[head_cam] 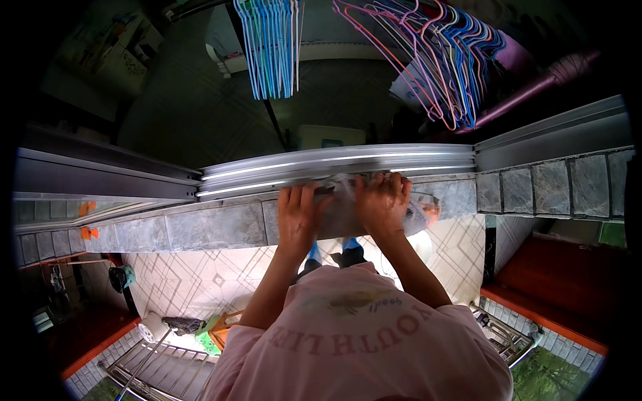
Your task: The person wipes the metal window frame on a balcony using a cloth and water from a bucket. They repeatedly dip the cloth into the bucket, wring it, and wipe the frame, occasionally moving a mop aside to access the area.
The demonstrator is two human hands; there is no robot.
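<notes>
Both my hands reach to the inner edge of a grey tiled window sill, along an aluminium sliding-window track. My left hand rests palm down, its fingers against the track's lower edge and a small dark thing beside its thumb. To its right, my right hand bends its fingers over the same edge. Between them lies a pale, blurred, wet-looking piece, perhaps cloth or film; whether either hand grips it is unclear. A grey cloth and a clear orange-tinted container are beside my right wrist.
Beyond the track hang blue clothes hangers and a mixed bunch of coloured hangers. An orange object sits on the sill at left. Behind me are a metal railing, a green crate and a white bucket.
</notes>
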